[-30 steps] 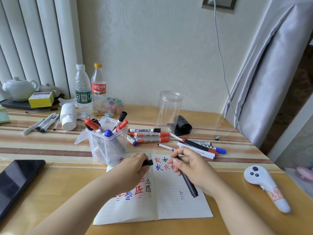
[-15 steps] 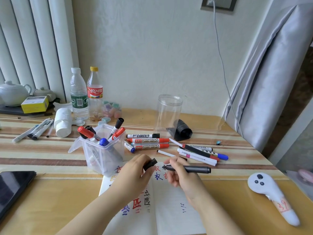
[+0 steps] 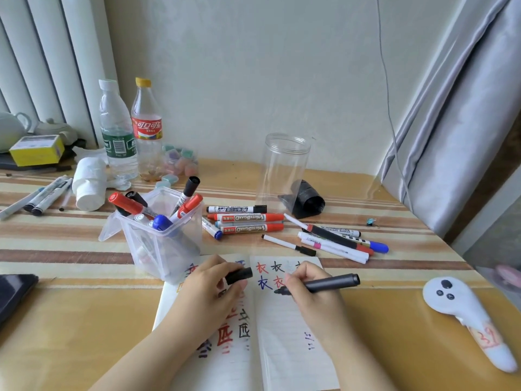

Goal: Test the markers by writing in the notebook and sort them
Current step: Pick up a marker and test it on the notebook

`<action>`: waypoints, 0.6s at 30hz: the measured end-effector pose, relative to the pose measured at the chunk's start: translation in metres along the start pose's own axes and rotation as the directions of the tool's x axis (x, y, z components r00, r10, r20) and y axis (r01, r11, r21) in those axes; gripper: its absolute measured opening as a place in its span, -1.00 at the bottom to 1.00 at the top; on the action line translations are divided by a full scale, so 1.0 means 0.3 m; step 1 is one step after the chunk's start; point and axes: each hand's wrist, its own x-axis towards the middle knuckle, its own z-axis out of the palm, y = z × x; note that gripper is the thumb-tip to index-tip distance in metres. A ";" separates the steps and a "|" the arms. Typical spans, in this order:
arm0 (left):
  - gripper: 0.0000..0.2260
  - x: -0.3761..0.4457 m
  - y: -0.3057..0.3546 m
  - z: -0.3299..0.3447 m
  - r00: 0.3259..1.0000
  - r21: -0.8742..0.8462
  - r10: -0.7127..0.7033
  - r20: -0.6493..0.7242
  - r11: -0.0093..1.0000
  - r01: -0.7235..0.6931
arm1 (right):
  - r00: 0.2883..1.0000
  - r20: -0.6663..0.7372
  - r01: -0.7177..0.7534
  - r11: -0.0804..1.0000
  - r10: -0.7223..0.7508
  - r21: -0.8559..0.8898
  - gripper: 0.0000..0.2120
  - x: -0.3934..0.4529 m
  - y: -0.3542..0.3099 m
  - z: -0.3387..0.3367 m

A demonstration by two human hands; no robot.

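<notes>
An open notebook (image 3: 284, 334) with red, blue and black characters lies at the table's near edge. My right hand (image 3: 313, 300) grips an uncapped black marker (image 3: 327, 283), held level with its tip pointing left above the right page. My left hand (image 3: 208, 292) pinches the marker's black cap (image 3: 239, 275) over the left page, a short gap from the tip. A clear plastic box (image 3: 160, 244) left of the notebook holds several red, black and blue markers. More markers (image 3: 248, 221) lie loose behind the notebook, another bunch (image 3: 338, 241) to the right.
An empty clear jar (image 3: 284, 170) and a black roll (image 3: 307, 201) stand behind the loose markers. Two bottles (image 3: 129, 131), a white roll (image 3: 88, 184) and several grey pens (image 3: 42, 196) are at the back left. A white controller (image 3: 465, 309) lies right, a dark phone (image 3: 14, 292) left.
My right hand swung the black marker from pointing down over the page to lying level with its tip to the left. My left hand has kept the cap and stayed close to the tip.
</notes>
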 end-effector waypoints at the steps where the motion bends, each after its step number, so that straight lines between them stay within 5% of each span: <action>1: -0.68 0.000 0.001 -0.001 1.000 0.003 -0.007 0.006 1.000 0.007 | 1.000 -0.006 -0.002 1.000 0.002 -0.026 -0.75 0.000 0.003 0.000; 18: -0.90 -0.013 0.017 -0.005 0.999 0.014 -0.030 0.036 0.999 0.029 | 0.999 0.001 0.054 0.991 -0.054 -0.126 -0.69 -0.001 0.011 0.029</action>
